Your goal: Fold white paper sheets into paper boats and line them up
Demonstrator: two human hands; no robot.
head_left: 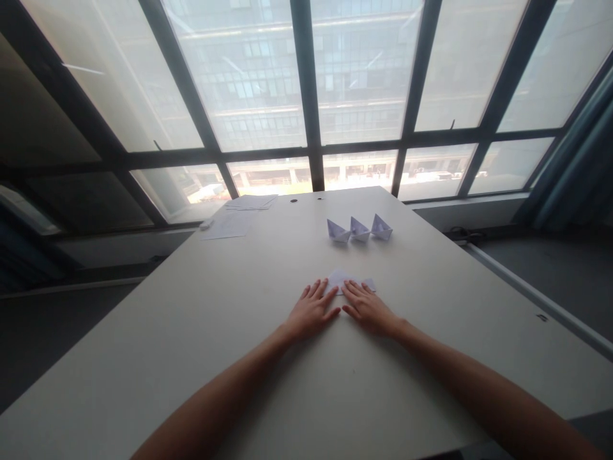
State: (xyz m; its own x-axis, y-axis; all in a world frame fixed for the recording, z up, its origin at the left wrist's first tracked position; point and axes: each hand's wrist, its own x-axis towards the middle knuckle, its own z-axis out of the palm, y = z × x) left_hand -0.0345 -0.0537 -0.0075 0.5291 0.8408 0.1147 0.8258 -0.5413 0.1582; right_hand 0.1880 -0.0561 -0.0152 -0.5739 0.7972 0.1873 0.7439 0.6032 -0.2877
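Open and flat, clamping nothing, your left hand (310, 314) and right hand (372, 313) rest on the folded paper (337, 277), midway between the tabletop's (230, 319) side edges; press evenly, fingers level. Counted: one tabletop; two hands; loose sheets (225, 227) near the far-left corner, number unclear; one folded paper; three paper boats (360, 232) toward the far edge.

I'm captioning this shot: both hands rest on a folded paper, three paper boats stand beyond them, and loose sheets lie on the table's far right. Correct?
Not quite: the loose sheets lie on the far left of the table, not its right, as the head view shows.
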